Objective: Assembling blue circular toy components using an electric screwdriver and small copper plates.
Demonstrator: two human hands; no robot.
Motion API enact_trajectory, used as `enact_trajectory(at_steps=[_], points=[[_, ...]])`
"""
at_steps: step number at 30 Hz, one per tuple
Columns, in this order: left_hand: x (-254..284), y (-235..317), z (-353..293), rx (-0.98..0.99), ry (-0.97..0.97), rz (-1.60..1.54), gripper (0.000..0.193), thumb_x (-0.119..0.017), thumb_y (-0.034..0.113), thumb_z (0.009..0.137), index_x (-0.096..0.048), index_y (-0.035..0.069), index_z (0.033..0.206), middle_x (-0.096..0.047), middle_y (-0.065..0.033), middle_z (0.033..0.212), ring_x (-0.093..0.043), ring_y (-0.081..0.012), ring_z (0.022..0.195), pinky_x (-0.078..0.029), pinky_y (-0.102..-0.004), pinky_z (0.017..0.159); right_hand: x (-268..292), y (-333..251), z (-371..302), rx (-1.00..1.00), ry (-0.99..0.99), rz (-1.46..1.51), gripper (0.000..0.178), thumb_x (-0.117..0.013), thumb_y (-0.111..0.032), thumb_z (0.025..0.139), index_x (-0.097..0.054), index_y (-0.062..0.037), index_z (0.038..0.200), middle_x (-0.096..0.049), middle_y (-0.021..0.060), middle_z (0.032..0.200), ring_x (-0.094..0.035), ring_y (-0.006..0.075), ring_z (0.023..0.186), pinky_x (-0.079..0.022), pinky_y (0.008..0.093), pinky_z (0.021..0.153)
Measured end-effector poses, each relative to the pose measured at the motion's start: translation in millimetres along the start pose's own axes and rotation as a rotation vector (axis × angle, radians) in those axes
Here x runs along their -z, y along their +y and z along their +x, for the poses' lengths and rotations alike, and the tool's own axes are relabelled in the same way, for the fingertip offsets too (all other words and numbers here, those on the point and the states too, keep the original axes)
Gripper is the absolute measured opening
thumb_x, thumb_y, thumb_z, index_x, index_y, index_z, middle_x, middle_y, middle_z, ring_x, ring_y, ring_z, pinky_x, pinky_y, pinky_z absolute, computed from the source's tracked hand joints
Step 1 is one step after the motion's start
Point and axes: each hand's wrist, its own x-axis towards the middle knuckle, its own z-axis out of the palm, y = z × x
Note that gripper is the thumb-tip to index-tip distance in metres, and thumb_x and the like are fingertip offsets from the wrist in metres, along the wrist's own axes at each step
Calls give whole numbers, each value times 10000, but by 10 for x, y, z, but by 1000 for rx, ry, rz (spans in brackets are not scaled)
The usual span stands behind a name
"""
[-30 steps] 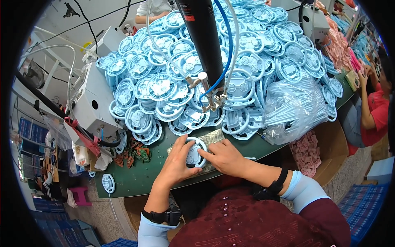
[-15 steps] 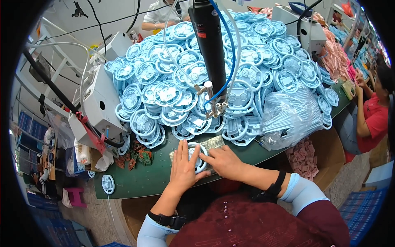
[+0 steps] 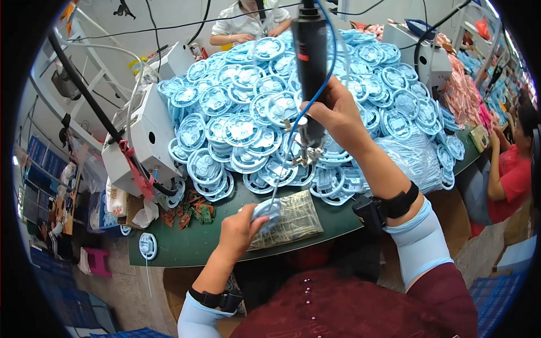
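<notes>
While the left hand (image 3: 238, 228) pinched one light-blue plastic ring piece (image 3: 269, 211) between thumb and fingers, above the left end of the worn, taped pad (image 3: 296, 217), the right hand (image 3: 338, 115) was closed around the black hanging power tool (image 3: 311, 62). A thin rod (image 3: 275, 192) ran up from the ring piece toward the tool's metal nozzle (image 3: 307, 156); whether it belonged to the piece could not be told. The piece was blurred, so its finished state did not show, but by the look of it the work on it was partway: in hand and tilted, with the tool gripped but its nozzle apart from the piece. A great deal seemed left, judging by the heap of similar pieces (image 3: 242, 130) covering the green table (image 3: 338, 221), though which of those were already done could not be made out. One rod-fitted ring (image 3: 147, 246) lay alone at the table's left corner, its rod hanging over the edge, perhaps assembled. The bag of light-blue rods (image 3: 408, 160) lay at the heap's right side.
</notes>
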Motion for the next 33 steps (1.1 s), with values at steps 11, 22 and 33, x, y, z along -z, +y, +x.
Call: enact_trajectory(at_steps=[11, 22, 33], points=[[-248, -308, 430, 127, -507, -131, 352, -568, 472, 945, -719, 158, 997, -698, -124, 819, -654, -366, 817, -500, -468, 718, -335, -576, 159, 61, -8, 6, 417, -749, -108, 798, -567, 14, 1152, -615, 29, 776, -625, 103, 618, -509, 241, 573], [-525, -37, 667, -286, 155, -46, 215, -744, 279, 843, -656, 89, 889, -625, -87, 756, -632, -303, 702, -494, -405, 591, -539, -680, 74, 197, 159, 37, 336, -658, -73, 849, -543, 34, 1146, -571, 74, 746, -612, 154, 589, -508, 278, 559], [-408, 72, -35, -106, 135, 42, 707, -826, 429, 689, -598, 55, 1244, -557, -119, 1249, -526, -303, 1143, -391, -432, 937, -688, -831, 58, 264, 104, -144, 383, -638, -93, 873, -535, 65, 1207, -580, 65, 780, -614, 138, 605, -501, 260, 567]])
